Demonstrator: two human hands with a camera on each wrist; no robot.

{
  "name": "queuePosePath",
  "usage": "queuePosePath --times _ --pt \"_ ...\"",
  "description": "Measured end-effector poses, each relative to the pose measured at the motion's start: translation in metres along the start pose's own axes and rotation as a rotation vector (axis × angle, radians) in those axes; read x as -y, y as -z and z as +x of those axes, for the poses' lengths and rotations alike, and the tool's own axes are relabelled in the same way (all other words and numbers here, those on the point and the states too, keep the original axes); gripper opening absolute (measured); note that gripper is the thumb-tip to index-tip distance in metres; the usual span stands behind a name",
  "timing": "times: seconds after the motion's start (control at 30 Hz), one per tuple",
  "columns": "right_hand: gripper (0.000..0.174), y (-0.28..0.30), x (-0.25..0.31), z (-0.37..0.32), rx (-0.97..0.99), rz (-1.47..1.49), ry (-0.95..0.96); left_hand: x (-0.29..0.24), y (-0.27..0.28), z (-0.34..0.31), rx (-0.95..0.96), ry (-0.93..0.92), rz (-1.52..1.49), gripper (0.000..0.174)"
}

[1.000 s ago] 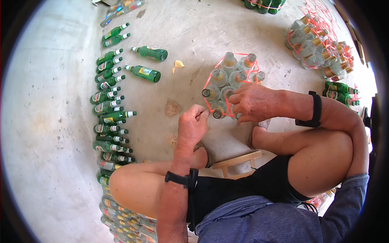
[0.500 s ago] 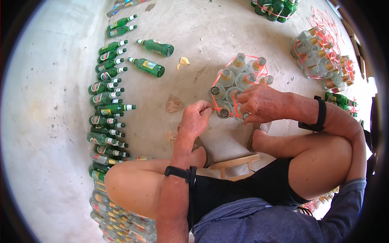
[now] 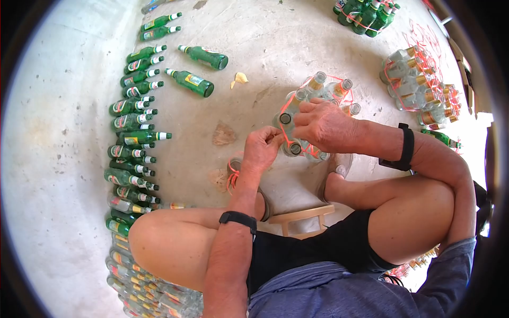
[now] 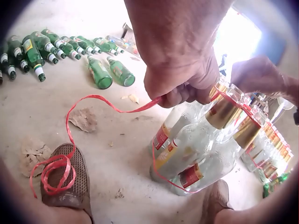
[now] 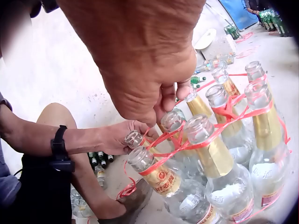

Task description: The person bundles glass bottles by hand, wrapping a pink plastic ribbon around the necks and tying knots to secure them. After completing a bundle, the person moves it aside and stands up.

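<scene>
A cluster of clear glass bottles with gold neck labels stands upright on the floor. Red plastic twine winds around and between their necks, and another band circles the bodies low down. At the near left side of the cluster, my left hand pinches the twine, whose loose tail trails down in loops onto a brown shoe. My right hand is over the necks with curled fingers, pinching twine near the bottle mouths; its fingertips are partly hidden.
Green bottles lie in a long row by the wall, with two more on the floor nearby. Tied bundles of green bottles and clear bottles stand farther off. A low wooden stool is between the legs.
My right hand has shifted up and left over the necks. My left hand has moved slightly up and right with the twine, and its loops now show beside the left forearm.
</scene>
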State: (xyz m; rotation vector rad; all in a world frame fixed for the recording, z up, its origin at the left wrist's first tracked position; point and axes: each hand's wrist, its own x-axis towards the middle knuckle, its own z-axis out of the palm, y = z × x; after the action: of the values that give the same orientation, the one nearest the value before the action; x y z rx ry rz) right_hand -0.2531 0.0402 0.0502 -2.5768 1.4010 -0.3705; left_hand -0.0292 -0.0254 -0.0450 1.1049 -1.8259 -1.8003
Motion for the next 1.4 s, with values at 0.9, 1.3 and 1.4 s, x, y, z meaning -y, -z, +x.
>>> queuePosePath --times 0.9,1.3,1.4 --pt "0.003 -0.01 0.009 0.007 0.073 0.02 -0.05 0.022 -0.023 0.009 -0.121 0.049 -0.029 0.028" --pt "0.006 -0.012 0.007 0.004 0.014 -0.021 0.039 0.013 -0.023 0.01 -0.086 0.084 -0.052 0.028" --pt "0.005 -0.008 0.005 0.004 0.038 -0.03 0.048 0.018 -0.026 0.014 -0.064 0.089 -0.123 0.024"
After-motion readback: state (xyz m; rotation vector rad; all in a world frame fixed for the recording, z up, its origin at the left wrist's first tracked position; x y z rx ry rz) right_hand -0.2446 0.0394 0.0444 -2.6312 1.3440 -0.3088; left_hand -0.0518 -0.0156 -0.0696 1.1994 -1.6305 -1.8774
